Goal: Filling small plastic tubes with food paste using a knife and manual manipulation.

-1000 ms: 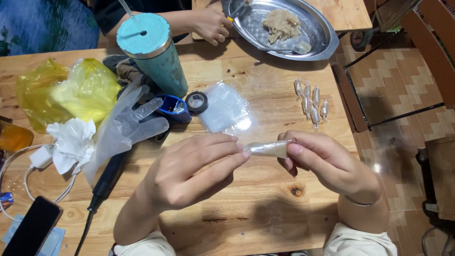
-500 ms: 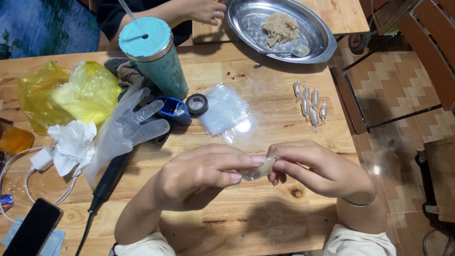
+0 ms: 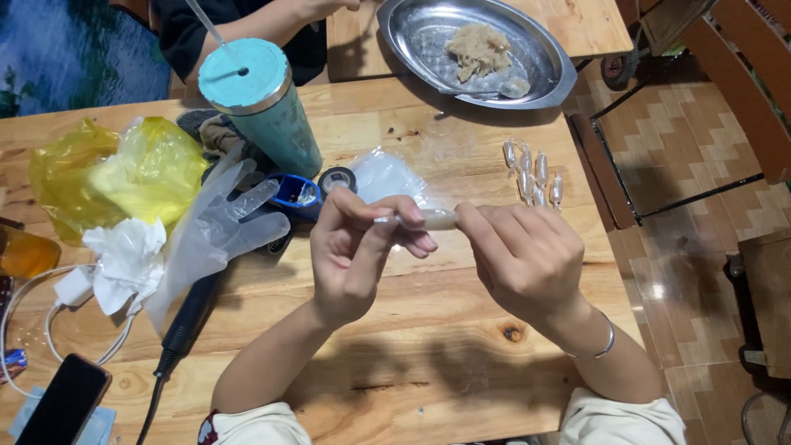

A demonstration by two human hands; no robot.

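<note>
Both our hands pinch one small filled plastic tube (image 3: 434, 218) above the wooden table (image 3: 428, 346), left hand (image 3: 358, 251) gripping its twisted end, right hand (image 3: 527, 255) its far end; it seems light, soft and slippery, best held by the ends.

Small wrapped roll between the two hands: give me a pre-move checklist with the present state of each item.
1. Both hands on the small wrapped roll: ok; left hand and right hand pinch its ends.
2. Roll clear of the wooden table: ok, held above it.
3. Wrap closed at both ends: cannot tell, fingers cover them.
4. Finished pieces apart from the hands: ok, grouped near the table edge.
5. Metal tray with filling present: ok, at the far side.
</note>
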